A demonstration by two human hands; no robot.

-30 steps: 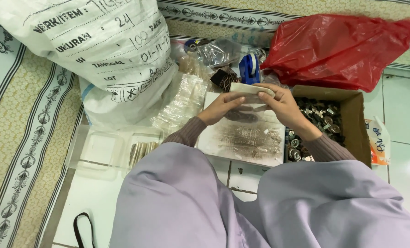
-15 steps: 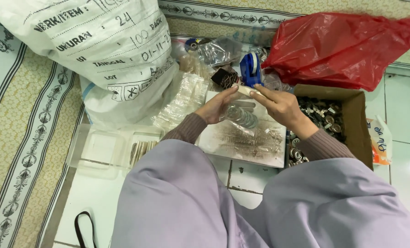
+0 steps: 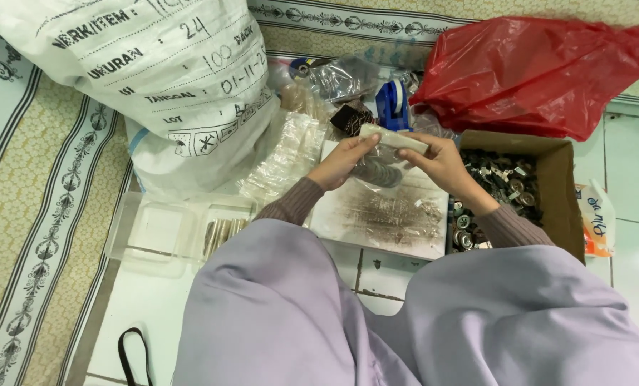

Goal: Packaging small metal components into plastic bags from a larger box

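**Two hands holding a small clear bag over a work board**

Head view, looking down at a person seated on a tiled floor, lap covered in lilac cloth. The left hand [image 3: 346, 159] and the right hand [image 3: 437, 159] meet above a white board [image 3: 376, 232] and hold a small clear plastic bag [image 3: 384, 161] between them. The fingers of both hands are closed on the bag's folded upper edge, one hand at each end; the bag hangs below them with round dark pieces visible through the plastic. The bag is lifted above the board, which is dusted with brownish marks.

Just to the right of the board stands an open cardboard box [image 3: 559, 200] filled with small metal parts. Behind the box lies a red plastic bag [image 3: 534, 71]. A blue tape dispenser [image 3: 393, 107] stands just beyond the hands, beside crumpled clear plastic [image 3: 291, 154]. At the upper left sits a large white woven sack [image 3: 155, 78] with printed and handwritten markings. A clear plastic tray [image 3: 155, 232] rests to the left of the lap, with slim metal pieces in one compartment.
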